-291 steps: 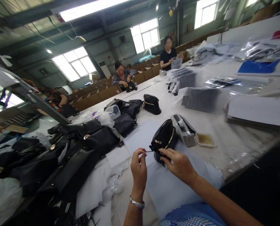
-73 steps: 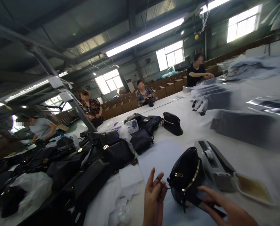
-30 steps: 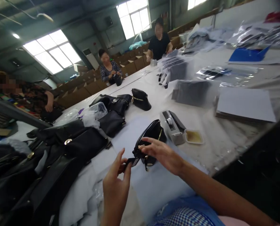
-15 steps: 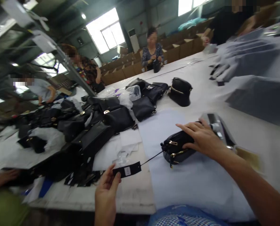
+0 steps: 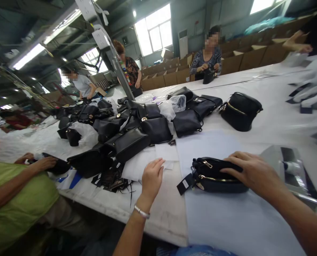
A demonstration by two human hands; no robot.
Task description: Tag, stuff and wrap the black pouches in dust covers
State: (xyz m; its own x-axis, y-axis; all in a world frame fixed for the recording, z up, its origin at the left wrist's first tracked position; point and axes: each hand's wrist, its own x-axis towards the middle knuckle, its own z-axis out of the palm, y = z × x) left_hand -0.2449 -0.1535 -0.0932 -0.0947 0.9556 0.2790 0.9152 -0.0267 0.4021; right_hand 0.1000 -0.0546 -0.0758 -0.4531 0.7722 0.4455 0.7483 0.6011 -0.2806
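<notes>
Stretching under the windows, a row of open cardboard boxes (image 5: 174, 75) stands behind the long white table (image 5: 161, 213), and several people work along its far and left sides, one in a patterned top (image 5: 206, 62) at the far edge. A heap of black bags (image 5: 132, 142) crowds the middle and left of the table, with clear plastic wrap (image 5: 85, 137) caught among them. Between the heap and the near edge lie loose black tags (image 5: 117, 183) and white sheets (image 5: 141, 163). A pale blue sheet (image 5: 227, 220) reaches to the near edge, with an upright black bag (image 5: 240, 111) beyond it. The tape dispenser (image 5: 291, 167) sits right of the zipped bag (image 5: 219, 185), near the right forearm. That bag lies on the pale blue sheet, its gold zips showing. The right hand (image 5: 250, 170) bends over its right end, gripping it with the thumb in front and the fingers over the top. The left hand (image 5: 152, 179) is raised near the table's near edge, palm turned toward the bag, fingers extended close together and holding nothing. A small black tag (image 5: 185, 184) projects from the bag's left end.
</notes>
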